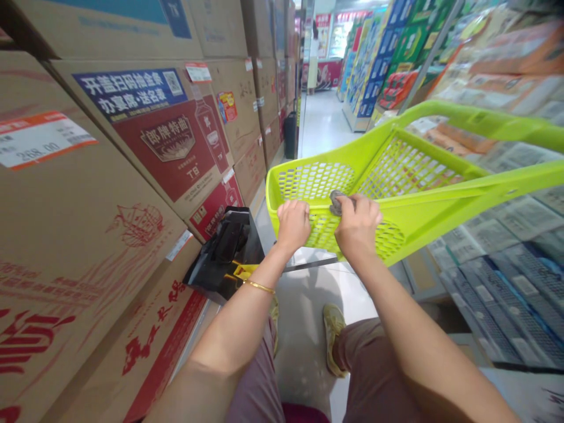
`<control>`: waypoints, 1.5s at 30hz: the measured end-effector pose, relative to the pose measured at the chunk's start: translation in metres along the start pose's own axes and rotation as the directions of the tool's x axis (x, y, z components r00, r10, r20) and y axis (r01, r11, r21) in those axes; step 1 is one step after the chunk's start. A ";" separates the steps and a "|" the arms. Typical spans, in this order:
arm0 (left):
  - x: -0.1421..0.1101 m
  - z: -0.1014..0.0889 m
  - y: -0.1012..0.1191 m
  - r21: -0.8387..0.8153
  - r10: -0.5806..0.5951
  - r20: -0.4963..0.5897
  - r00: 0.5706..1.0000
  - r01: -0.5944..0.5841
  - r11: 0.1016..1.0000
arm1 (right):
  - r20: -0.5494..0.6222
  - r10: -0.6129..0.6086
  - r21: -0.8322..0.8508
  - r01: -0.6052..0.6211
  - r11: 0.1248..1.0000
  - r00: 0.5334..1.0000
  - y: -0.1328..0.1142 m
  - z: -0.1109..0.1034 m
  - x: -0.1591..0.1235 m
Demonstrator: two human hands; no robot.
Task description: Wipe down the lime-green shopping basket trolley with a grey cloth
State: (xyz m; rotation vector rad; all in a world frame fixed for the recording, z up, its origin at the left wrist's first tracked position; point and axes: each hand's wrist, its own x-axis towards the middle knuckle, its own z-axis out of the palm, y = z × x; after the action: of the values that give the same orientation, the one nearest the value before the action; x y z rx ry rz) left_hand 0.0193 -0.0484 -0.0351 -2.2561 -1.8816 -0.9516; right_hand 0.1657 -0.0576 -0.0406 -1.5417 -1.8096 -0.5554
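A lime-green plastic shopping cart (440, 202) with perforated basket walls stands across the aisle in front of me. My left hand (294, 222) is closed over the near rim toward the basket's left end. A short way to the right, my right hand (359, 226) presses a grey crumpled wad (337, 201), which looks like a rag, against the same rim. Part of the wad is hidden under the fingers. Inside the basket I see no goods, though its floor is partly covered by the near wall.
Stacked cardboard cartons (132, 188) wall the left side. At their foot stands a black bag or box (224, 252). Packaged goods (515, 282) line the right, somewhat blurred. Farther off are a blue shelf display (370, 76) and a person (314, 59) on the pale tiled floor.
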 end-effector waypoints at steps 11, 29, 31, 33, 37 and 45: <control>0.000 0.004 -0.007 -0.047 -0.031 -0.031 0.999 0.029 0.998 | 0.106 -0.131 0.155 0.114 0.981 0.986 -0.048 0.014 -0.002; 0.002 0.001 -0.010 -0.008 0.033 -0.005 0.999 -0.033 0.999 | 0.058 -0.025 -0.012 0.026 1.000 0.998 0.010 -0.006 0.002; 0.001 0.001 -0.009 -0.005 0.032 -0.011 0.999 -0.032 0.999 | 0.055 -0.006 -0.008 0.006 1.000 0.998 0.000 -0.004 0.001; 0.001 0.002 -0.009 -0.013 0.023 -0.013 1.000 -0.023 1.000 | 0.070 -0.010 0.018 0.009 1.000 0.997 -0.014 -0.002 0.000; 0.001 0.003 -0.008 -0.043 -0.012 -0.013 1.000 0.011 0.999 | 0.132 -0.063 0.108 0.049 0.993 0.989 -0.041 0.005 -0.002; 0.002 0.002 -0.009 -0.078 -0.009 0.011 1.000 0.010 0.997 | 0.119 -0.150 0.139 0.133 0.981 0.981 -0.043 0.009 -0.001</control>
State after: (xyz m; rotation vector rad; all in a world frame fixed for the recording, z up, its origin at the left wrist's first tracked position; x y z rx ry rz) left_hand 0.0120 -0.0431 -0.0388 -2.3010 -1.8937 -1.0350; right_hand 0.1224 -0.0609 -0.0427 -1.3958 -2.0248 -0.4017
